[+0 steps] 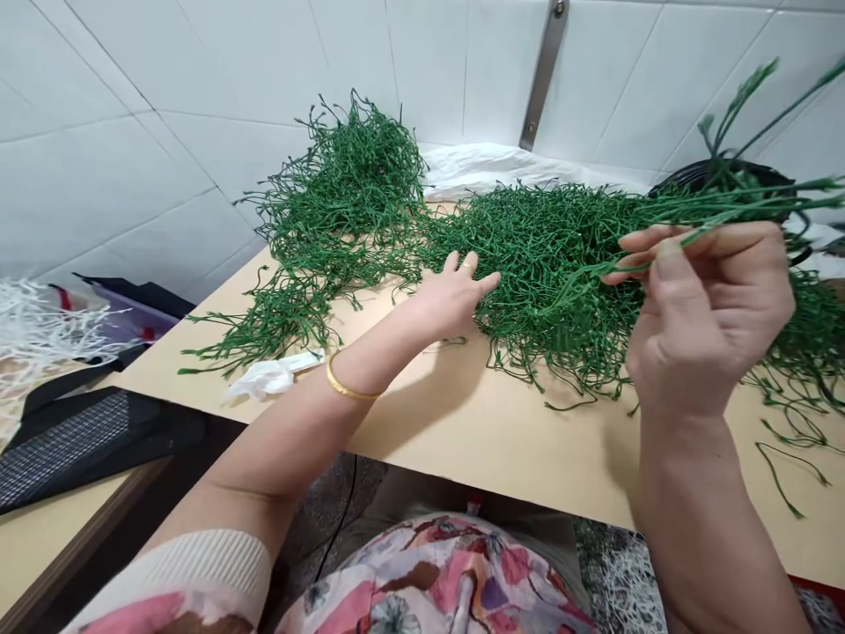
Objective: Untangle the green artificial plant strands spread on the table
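Note:
A broad heap of thin green cords with thicker tips covers the middle of the tan table. My left hand, with a ring and a gold bangle, reaches to the heap's left edge with its fingers spread; nothing shows in its grasp. Raised above the right side, my right hand pinches a few green cords between thumb and fingers. Their ends fan out to the upper right, while a lighter strand hangs left over the heap. A taller green pile stands at the back left.
White plastic sheeting lies along the tiled wall behind the heap. A crumpled white tissue rests near the table's left edge. White strands and a black mesh piece are at the far left. Stray cords lie at right.

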Demonstrator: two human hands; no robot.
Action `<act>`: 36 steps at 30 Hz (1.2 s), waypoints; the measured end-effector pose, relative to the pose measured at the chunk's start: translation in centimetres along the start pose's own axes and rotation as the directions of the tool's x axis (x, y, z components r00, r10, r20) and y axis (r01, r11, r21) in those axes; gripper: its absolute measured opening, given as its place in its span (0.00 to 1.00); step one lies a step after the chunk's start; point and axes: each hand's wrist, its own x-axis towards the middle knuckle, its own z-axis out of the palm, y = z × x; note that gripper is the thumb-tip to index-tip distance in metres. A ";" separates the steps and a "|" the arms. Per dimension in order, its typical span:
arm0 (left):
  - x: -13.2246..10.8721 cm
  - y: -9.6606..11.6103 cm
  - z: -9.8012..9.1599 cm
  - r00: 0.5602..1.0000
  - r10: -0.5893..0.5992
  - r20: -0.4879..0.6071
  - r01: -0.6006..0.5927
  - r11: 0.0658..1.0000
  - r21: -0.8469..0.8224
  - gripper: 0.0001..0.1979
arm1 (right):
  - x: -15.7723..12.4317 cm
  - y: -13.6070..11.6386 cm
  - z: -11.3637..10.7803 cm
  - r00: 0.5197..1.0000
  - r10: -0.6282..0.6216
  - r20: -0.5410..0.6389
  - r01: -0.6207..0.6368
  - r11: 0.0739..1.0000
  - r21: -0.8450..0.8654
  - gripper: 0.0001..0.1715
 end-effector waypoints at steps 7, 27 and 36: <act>-1.3 1.0 -1.1 0.964 -0.109 -0.241 -0.208 0.245 -0.947 0.16 | -2.6 0.2 1.7 0.894 0.212 0.394 -0.072 0.937 -0.341 0.05; 0.7 -0.2 -0.4 0.961 -0.185 0.204 0.059 -0.585 -0.809 0.04 | -2.5 1.9 3.3 0.930 0.036 0.367 0.240 0.696 -0.676 0.08; 0.4 -0.9 0.8 0.962 -0.151 0.227 0.096 -0.594 -0.799 0.02 | 4.3 12.2 -4.5 0.936 0.305 -0.174 -0.238 0.190 -0.952 0.31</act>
